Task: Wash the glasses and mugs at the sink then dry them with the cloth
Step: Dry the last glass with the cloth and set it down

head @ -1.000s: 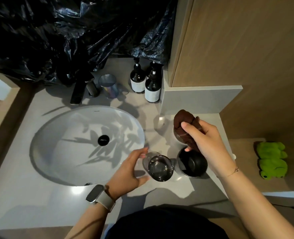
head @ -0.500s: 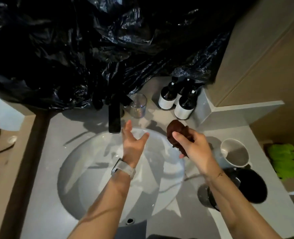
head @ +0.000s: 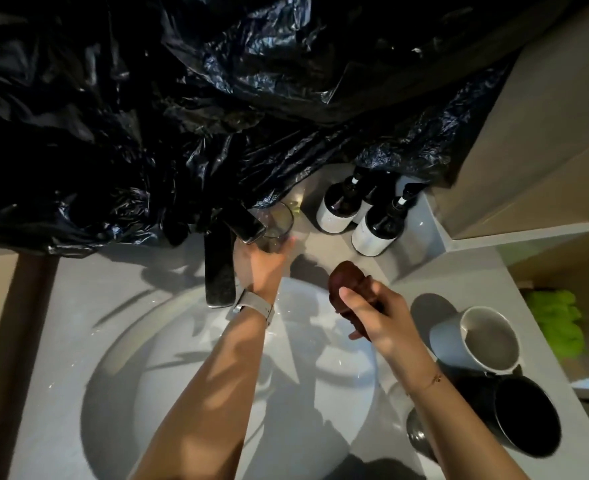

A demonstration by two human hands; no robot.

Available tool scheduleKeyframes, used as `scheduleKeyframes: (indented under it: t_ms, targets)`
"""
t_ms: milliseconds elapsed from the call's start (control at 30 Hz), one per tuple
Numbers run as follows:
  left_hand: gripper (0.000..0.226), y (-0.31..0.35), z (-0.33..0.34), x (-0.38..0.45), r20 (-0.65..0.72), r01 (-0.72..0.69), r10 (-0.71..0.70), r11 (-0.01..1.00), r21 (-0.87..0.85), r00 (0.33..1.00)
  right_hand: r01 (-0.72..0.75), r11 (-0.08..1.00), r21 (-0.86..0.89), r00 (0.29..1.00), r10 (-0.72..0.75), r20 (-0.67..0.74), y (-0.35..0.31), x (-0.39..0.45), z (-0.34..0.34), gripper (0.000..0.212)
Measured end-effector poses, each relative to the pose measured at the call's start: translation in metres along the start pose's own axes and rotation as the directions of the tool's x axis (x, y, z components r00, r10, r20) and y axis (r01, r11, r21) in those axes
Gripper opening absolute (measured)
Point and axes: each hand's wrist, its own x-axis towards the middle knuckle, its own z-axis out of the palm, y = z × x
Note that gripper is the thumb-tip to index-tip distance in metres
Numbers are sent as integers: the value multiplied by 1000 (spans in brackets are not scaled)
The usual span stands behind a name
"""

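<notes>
Reaching forward in the head view, the left hand wraps its grip around one upright glass behind the sink, beside the tap; the right hand, farther off, clamps one brown cloth. Two mugs stand on the tabletop at right.

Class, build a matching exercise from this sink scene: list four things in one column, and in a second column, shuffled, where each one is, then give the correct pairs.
Column one:
1. clear glass
2. brown cloth
3. white mug
4. dark pump bottles

Column two:
A. on the counter to the right of the sink, beside the black mug
B. bunched in the right hand
C. at the back of the counter, beside the faucet, at the fingers of the left hand
D. in the back corner, against the wall

Pairs: 1-C, 2-B, 3-A, 4-D
</notes>
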Motion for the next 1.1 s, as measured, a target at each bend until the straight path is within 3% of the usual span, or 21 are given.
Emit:
scheduleKeyframes:
  t_ms: [67, 167, 233, 333, 400, 467, 500, 567, 633, 800, 867, 1000, 1067, 1100]
  targets:
    - [48, -2, -12, -14, 40, -53, 56, 997, -63, 998, -13, 999, 50, 1000, 12, 9, 0, -4, -2, 8]
    - [70, -11, -40, -60, 89, 8, -3, 998, -63, 996, -156, 972, 178, 988, 150, 47, -2, -12, -5, 22]
    - [63, -26, -57, -82, 167, 9, 8, 995, -103, 986, -118, 977, 179, 990, 102, 98, 1, -20, -9, 26]
    - [59, -29, -86, -113, 326, 79, -13, 979, -190, 945, 118, 992, 48, 979, -124, 160, 6, -36, -12, 25]
    - [57, -34, -103, -127, 351, 44, 14, 986, -158, 936, 272, 953, -135, 960, -258, 110, 10, -41, -11, 19]
    - [58, -36, -121, -134, 357, 14, 27, 994, -111, 934, 399, 806, -437, 905, -423, 46, 14, -40, -11, 14]
    - [61, -37, -129, -136, 376, 5, 29, 996, -91, 926, 427, 720, -548, 883, -463, 79, 14, -40, -11, 27]
    - [68, -41, -145, -139, 417, -31, 54, 998, -62, 907, 443, 638, -630, 876, -458, 152, 9, -37, -9, 51]
    - [75, -43, -158, -138, 430, -69, 67, 998, -12, 900, 453, 636, -625, 874, -455, 169, -3, -37, -7, 51]
    - [77, -44, -174, -141, 404, -84, 66, 996, 25, 912, 471, 832, -294, 882, -436, 179, -22, -43, 2, 45]
    - [75, -43, -177, -143, 403, -95, 77, 995, 23, 912, 457, 834, -310, 888, -409, 211, -20, -41, 7, 42]
    - [74, -39, -181, -143, 402, -105, 80, 994, 40, 912, 548, 730, -409, 836, -470, 282, -23, -40, 16, 43]
    - [74, -39, -183, -142, 405, -103, 73, 993, 53, 911, 582, 600, -549, 813, -425, 398, -31, -40, 16, 47]
    - [74, -38, -183, -142, 407, -93, 64, 994, 51, 911, 556, 597, -579, 831, -378, 409, -34, -39, 14, 48]
